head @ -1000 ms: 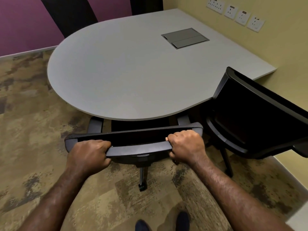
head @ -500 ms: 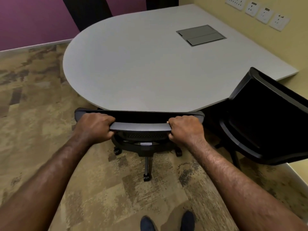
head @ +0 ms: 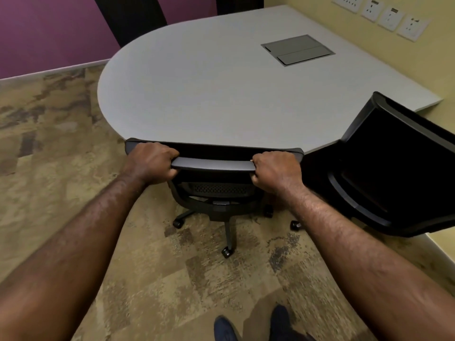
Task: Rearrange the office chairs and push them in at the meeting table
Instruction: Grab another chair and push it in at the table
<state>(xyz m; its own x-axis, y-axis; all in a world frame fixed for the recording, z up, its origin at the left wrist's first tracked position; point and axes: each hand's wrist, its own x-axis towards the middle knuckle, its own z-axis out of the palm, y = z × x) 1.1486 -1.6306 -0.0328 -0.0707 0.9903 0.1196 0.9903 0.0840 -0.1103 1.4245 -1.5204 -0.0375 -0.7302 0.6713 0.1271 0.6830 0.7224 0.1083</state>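
Note:
A black office chair (head: 214,166) stands at the near rounded edge of the grey meeting table (head: 209,94), its seat hidden under the tabletop and its backrest top touching the edge. My left hand (head: 150,161) grips the left end of the backrest's top rail. My right hand (head: 275,171) grips the right end. The wheeled base (head: 229,232) shows below on the carpet. A second black chair (head: 394,168) stands to the right, turned at an angle to the table.
A grey cable box lid (head: 298,49) is set in the tabletop. Wall sockets (head: 391,17) line the yellow wall at right. Two dark chair backs (head: 130,18) stand across the table by the purple wall. Patterned carpet lies all around; my shoes (head: 253,326) are at the bottom.
Both hands have pushed the chair forward: its seat and armrests have gone under the tabletop, and the backrest now meets the edge. The view has shifted left.

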